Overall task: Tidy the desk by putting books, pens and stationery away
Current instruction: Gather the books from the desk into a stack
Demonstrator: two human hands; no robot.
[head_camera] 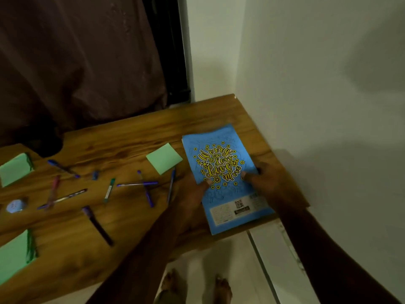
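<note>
Both hands grip the blue book (225, 178) at the bench's (122, 137) right end: left hand (190, 194) on its left edge, right hand (263, 181) opposite. Pens (137, 184) lie scattered to the left.

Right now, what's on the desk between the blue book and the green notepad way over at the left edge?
In the head view, a loose green sticky note and scattered pens lie between the blue book and the far green notepad.

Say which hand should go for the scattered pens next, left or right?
Left. Both hands hold the blue notebook, but the left hand sits on its pen side, nearest the blue pen. The right hand is by the wall.
</note>
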